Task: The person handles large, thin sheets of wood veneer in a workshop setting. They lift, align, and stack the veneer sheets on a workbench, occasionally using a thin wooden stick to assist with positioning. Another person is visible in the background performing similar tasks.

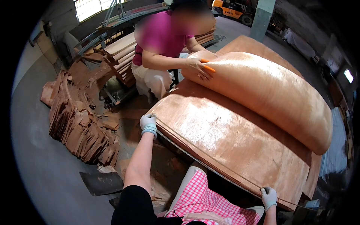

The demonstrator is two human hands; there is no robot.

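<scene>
My left hand, in a white glove, is closed at the left corner of a stack of reddish-brown wood veneer sheets. Down at the right, my gloved right hand pinches at the same near edge. Between them a thin tan strip runs taut along that edge and continues past my right hand; whether it is cord or wood I cannot tell. Above the stack, a large veneer sheet is curled back toward the far side. A co-worker's hand, with orange finger covers, rests on this curl.
The co-worker sits across at the far left of the stack. Broken veneer scraps are heaped on the left floor, with a dark flat sheet nearer me. An orange forklift and a pillar stand behind.
</scene>
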